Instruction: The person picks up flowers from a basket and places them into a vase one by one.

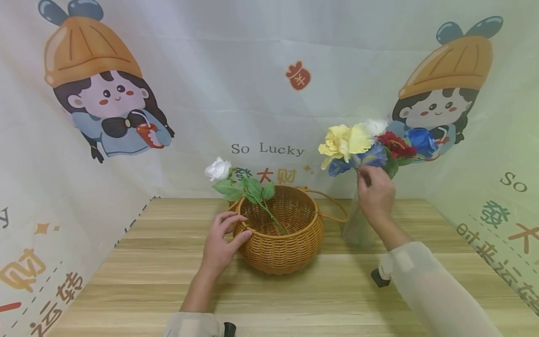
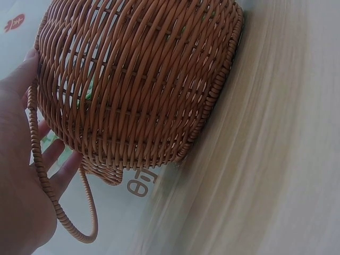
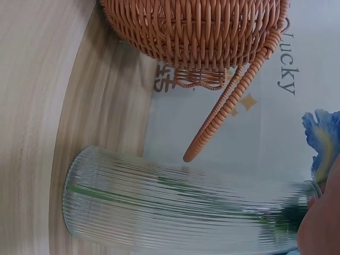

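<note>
My left hand holds the rim of a round brown wicker basket, thumb and fingers at its left edge; in the left wrist view the basket's looped handle crosses the palm. A white rose with green leaves leans out of the basket, its stem inside. My right hand pinches a flower stem just below the blooms at the top of a ribbed clear glass vase. Around it are a yellow flower, a blue-purple iris, a red flower, and a blue rose. Which bloom the pinched stem bears, I cannot tell.
Basket and vase stand side by side on a wood-grain table. The basket's right handle sticks out toward the vase. Behind and at both sides hangs a printed white cloth.
</note>
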The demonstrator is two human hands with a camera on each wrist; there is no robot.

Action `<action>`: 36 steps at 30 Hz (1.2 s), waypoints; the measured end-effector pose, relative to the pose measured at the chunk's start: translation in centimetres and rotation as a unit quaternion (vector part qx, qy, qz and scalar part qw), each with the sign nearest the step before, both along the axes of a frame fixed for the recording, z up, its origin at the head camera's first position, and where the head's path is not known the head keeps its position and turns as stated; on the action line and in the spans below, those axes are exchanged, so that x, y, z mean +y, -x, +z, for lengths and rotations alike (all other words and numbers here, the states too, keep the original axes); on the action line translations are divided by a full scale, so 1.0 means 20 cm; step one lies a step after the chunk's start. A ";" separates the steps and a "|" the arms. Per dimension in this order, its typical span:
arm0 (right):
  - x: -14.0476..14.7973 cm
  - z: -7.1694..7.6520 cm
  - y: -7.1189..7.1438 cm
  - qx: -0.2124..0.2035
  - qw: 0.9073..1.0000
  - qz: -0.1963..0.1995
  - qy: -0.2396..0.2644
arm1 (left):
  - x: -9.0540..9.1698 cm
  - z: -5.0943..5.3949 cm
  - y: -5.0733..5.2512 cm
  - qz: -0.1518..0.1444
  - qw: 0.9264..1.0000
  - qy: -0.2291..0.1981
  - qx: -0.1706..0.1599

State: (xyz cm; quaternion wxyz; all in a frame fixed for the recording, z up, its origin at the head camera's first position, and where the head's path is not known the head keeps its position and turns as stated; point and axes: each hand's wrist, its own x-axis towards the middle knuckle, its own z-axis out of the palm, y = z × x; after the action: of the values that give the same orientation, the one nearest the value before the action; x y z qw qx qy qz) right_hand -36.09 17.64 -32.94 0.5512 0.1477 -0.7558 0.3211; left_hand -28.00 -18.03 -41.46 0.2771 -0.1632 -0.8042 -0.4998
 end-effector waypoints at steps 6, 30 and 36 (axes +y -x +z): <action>0.00 -0.01 -0.03 0.006 1.000 0.012 -0.005 | 0.00 0.00 0.00 0.001 1.000 -0.002 -0.005; 0.08 -0.24 -0.24 -0.067 0.993 0.036 0.089 | 0.00 0.00 0.01 0.002 1.000 -0.004 0.006; 0.12 -0.29 -0.28 -0.102 0.989 0.025 0.108 | 0.00 -0.01 0.01 0.001 1.000 -0.008 -0.003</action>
State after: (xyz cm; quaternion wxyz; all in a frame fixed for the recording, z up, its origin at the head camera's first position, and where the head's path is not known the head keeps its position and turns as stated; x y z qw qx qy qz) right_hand -30.47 20.04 -38.74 0.4754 0.0725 -0.7652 0.4280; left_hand -28.11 -17.95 -41.56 0.2768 -0.1587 -0.8011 -0.5064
